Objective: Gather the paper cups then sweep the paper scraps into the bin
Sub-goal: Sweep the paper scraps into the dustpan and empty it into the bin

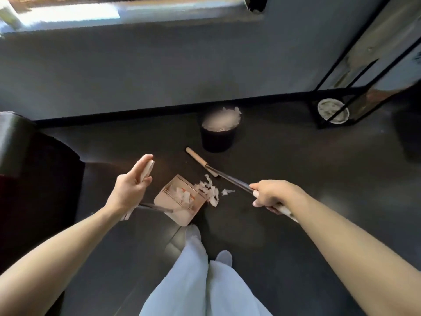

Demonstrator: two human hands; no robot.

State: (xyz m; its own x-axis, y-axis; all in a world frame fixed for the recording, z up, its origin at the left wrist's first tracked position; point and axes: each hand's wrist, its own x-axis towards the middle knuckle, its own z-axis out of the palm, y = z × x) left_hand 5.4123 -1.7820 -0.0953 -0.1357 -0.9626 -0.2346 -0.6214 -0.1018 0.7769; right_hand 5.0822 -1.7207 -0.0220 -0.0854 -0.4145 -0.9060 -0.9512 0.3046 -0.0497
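My left hand (pixel 131 188) grips the white handle of a beige dustpan (pixel 180 202), which rests tilted on the dark floor with a few paper scraps inside. A heap of white paper scraps (pixel 209 190) lies at the pan's open edge, with one small scrap (pixel 227 192) just to its right. My right hand (pixel 271 195) holds the broom (pixel 230 179) by its metal shaft. Its pale head (pixel 196 157) is on the floor beyond the heap. The black bin (pixel 218 137) stands behind, by the wall, filled with white paper. I cannot make out any separate cups.
A grey wall with a black baseboard (pixel 136 110) runs behind the bin. At right, a black metal frame (pixel 355 71) stands over a round white dish (pixel 333 110). Dark furniture (pixel 34 169) fills the left side. My legs in white trousers (pixel 196 270) are right below the dustpan.
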